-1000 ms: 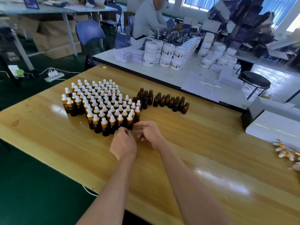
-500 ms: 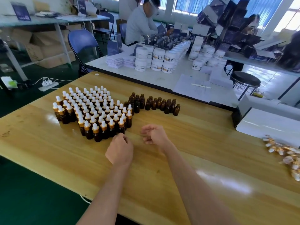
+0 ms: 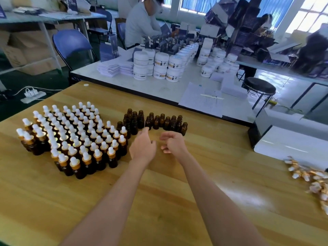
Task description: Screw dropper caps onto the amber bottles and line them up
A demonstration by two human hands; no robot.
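Several dropper caps (image 3: 301, 174) partly off-frame

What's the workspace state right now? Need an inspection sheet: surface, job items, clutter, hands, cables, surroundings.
Surface: wooden table, glossy, glare patches.
Job's things: capped bottles packed in a block at left; uncapped bottles in a loose row behind the hands; loose dropper caps heaped at the right edge.
Clutter: white box at right; small white disc near the far edge.
Grippers: left hand empty, fingers relaxed, by the uncapped bottles; right hand empty, fingers loosely curled.
Cables: power strip with white cable on the floor, left.
Surroundings: white table with white jars, papers; seated person; blue chair; stool.
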